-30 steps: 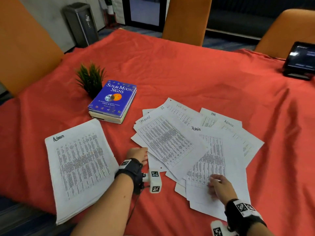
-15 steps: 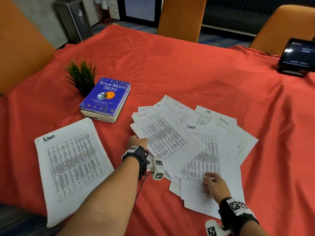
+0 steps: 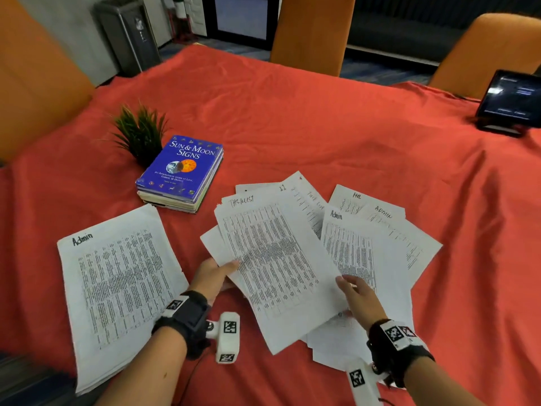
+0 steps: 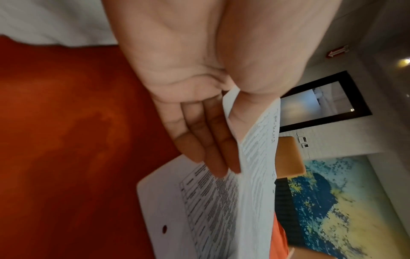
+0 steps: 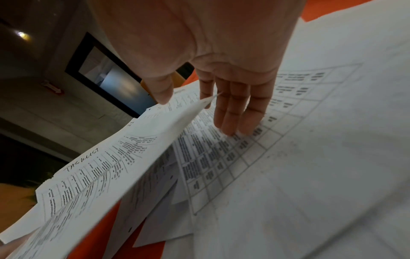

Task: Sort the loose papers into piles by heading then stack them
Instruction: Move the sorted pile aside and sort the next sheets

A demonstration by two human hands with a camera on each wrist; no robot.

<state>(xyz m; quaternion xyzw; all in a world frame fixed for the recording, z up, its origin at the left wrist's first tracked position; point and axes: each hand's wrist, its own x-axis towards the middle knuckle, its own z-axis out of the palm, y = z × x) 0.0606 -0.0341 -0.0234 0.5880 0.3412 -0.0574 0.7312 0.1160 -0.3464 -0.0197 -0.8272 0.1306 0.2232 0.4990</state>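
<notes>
A sorted pile headed "Admin" (image 3: 117, 288) lies at the front left of the red tablecloth (image 3: 322, 127). To its right is a loose fan of sheets. My left hand (image 3: 225, 271) (image 4: 230, 133) pinches the left edge of the top sheet headed "Task list" (image 3: 272, 259) (image 4: 257, 175) (image 5: 111, 166), thumb above, fingers under, and that side is raised. My right hand (image 3: 349, 285) (image 5: 199, 112) lies with straight fingers pressing on a loose "Admin" sheet (image 3: 351, 247) (image 5: 288, 157). The raised sheet's edge runs between its thumb and forefinger. An "HR" sheet (image 3: 351, 197) and another "Admin" sheet (image 3: 389, 218) peek out behind.
A blue book (image 3: 181, 168) on a small stack sits behind the sorted pile, with a small green plant (image 3: 140, 133) beside it. A dark tablet (image 3: 509, 104) stands at the far right edge. Orange chairs (image 3: 310, 30) ring the table, and a grey bin (image 3: 128, 33) stands far left.
My left hand has taken the task-list sheet's left edge and raised it. My right hand has slid a little further up the loose Admin sheet.
</notes>
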